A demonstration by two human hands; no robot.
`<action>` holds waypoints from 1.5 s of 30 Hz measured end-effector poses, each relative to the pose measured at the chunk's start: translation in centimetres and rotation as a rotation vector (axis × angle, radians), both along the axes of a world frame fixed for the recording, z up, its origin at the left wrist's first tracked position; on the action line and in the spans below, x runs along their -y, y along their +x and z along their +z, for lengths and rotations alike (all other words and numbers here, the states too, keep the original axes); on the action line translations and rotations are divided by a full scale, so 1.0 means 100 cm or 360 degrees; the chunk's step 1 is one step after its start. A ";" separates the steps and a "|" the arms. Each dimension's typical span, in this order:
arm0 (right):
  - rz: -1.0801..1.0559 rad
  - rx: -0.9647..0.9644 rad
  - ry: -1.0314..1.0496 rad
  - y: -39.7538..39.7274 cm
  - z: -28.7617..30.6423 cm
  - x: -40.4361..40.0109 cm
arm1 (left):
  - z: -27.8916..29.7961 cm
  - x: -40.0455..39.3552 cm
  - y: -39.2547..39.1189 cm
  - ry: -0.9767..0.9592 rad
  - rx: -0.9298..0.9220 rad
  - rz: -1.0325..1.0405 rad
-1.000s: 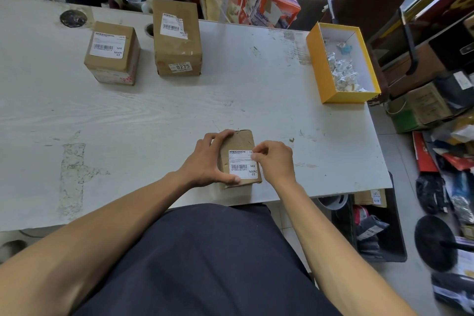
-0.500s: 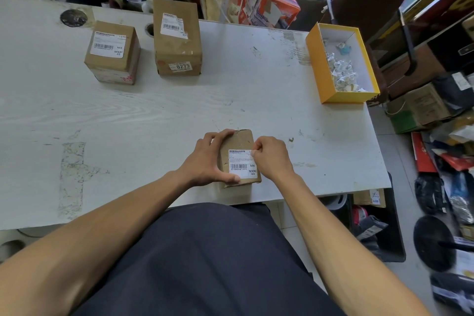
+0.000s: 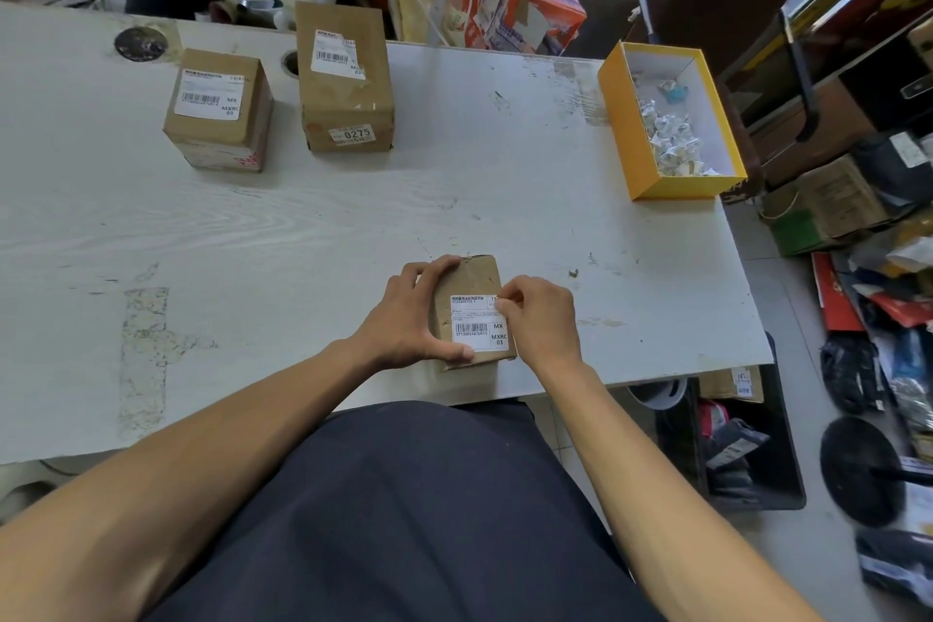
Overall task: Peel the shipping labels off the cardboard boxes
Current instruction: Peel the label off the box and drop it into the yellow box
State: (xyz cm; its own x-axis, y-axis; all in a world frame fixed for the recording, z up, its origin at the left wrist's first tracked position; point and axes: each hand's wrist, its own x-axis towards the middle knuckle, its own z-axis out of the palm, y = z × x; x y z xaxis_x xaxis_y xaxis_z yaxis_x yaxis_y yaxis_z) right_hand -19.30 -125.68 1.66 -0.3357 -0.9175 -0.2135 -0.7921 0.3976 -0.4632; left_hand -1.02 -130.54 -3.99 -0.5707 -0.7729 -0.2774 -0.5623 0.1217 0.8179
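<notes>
Right hand (image 3: 542,318) shifted up to the shipping label (image 3: 478,323) top-right corner, pinching it; left hand (image 3: 411,318) grips the small cardboard box (image 3: 472,279) on the table (image 3: 303,227).

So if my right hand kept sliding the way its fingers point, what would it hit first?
The right hand points left across the box, its fingers at the label's top right corner. Going straight on, it would likely cross the label and meet the left hand gripping the box's other side.

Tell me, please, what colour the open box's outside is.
Yellow outside, white inside: the open box, head view.
</notes>
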 end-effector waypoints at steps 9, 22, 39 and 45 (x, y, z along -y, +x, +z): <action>0.0431 -0.0273 0.0297 -0.005 0.005 0.012 | 0.002 -0.001 0.000 0.0014 0.0018 -0.0014; 0.0395 -0.0398 0.0433 0.010 0.008 0.003 | 0.009 -0.001 0.001 -0.0086 0.0175 -0.0052; -0.0288 0.0222 -0.0088 0.009 -0.008 -0.023 | 0.007 0.000 0.001 -0.0043 0.0135 -0.0047; -0.0224 0.0066 -0.0087 0.009 -0.006 -0.017 | 0.007 -0.001 0.001 -0.0024 0.0110 -0.0038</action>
State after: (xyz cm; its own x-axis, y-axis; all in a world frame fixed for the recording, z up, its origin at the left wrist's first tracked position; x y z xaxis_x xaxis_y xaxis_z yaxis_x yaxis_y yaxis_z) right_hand -18.37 -123.96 1.03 -0.4539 -0.8725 -0.1810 -0.7098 0.4768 -0.5185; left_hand -0.95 -130.46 -3.31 -0.5686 -0.7638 -0.3055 -0.6144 0.1474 0.7751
